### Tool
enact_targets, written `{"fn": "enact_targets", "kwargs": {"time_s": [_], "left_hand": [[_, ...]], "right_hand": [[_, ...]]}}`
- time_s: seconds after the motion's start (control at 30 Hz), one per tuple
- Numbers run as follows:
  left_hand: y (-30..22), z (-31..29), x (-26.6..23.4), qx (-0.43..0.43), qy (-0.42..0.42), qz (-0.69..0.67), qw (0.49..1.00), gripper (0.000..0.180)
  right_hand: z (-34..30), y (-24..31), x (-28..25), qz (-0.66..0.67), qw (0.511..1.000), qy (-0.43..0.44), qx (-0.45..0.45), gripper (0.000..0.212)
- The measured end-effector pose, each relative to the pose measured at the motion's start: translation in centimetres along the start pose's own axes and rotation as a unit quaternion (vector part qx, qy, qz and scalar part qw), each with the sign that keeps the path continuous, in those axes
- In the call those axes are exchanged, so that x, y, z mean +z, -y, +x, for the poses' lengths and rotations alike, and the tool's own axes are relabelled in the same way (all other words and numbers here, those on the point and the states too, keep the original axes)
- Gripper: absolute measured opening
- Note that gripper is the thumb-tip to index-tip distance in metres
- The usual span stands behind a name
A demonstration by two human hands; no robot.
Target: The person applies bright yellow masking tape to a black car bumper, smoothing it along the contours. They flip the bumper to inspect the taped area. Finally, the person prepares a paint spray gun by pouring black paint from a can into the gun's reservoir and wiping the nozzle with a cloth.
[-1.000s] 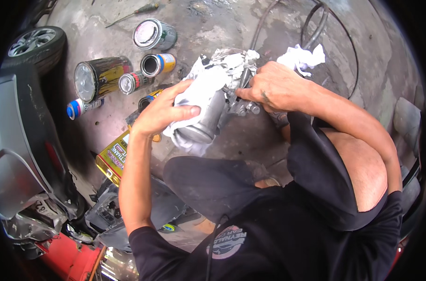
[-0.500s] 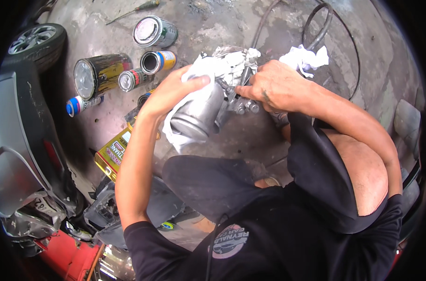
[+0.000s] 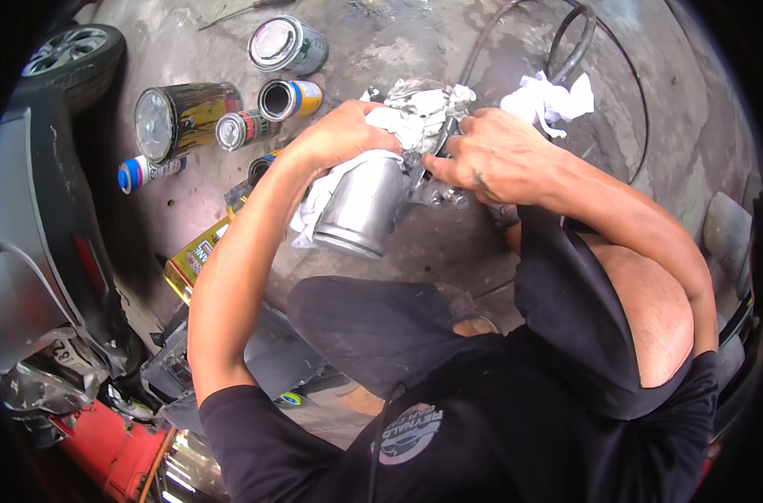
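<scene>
A silver metal spray gun with a large cup (image 3: 361,203) lies tilted between my hands, the cup's base toward me. My right hand (image 3: 500,158) is closed round the gun at its handle end, the thumb side against the metal fittings. My left hand (image 3: 345,137) is closed on a white cloth (image 3: 316,215), pressed against the far end of the cup by the fittings. Part of this cloth hangs down the cup's left side. Just beyond the hands is a stained, crumpled rag (image 3: 421,105). My fingers and the cloth hide much of the gun body.
Several cans stand or lie at the left, among them a paint-smeared can (image 3: 188,119), a silver can (image 3: 287,44) and a yellow tin (image 3: 195,258). White crumpled cloth (image 3: 549,102) and a dark hose (image 3: 584,52) lie at the right. A car wheel (image 3: 71,59) is far left.
My left hand has slid with the cloth from the cup's side up to its far end, uncovering more of the cup. My right hand keeps its grip.
</scene>
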State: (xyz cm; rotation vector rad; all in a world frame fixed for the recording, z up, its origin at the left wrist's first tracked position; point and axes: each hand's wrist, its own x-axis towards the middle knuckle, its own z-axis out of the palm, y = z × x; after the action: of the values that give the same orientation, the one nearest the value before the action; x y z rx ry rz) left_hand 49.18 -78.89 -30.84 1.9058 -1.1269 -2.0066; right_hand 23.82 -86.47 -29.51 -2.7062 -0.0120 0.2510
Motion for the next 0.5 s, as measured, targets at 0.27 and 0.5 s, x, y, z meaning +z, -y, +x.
{"fn": "enact_targets", "kwargs": {"time_s": [0.27,0.5], "left_hand": [[3.4,-2.5,2.2,0.016,-0.073,-0.448,0.891,0.042],[6.7,-2.7,5.2,0.202,-0.171,-0.603,0.752,0.05]], "right_hand": [[-1.2,-1.3,0.5,0.022,0.995,-0.096,0.035,0.039],[-1.2,-1.8,-1.3,0.084,0.989,-0.09,0.086,0.061]]}}
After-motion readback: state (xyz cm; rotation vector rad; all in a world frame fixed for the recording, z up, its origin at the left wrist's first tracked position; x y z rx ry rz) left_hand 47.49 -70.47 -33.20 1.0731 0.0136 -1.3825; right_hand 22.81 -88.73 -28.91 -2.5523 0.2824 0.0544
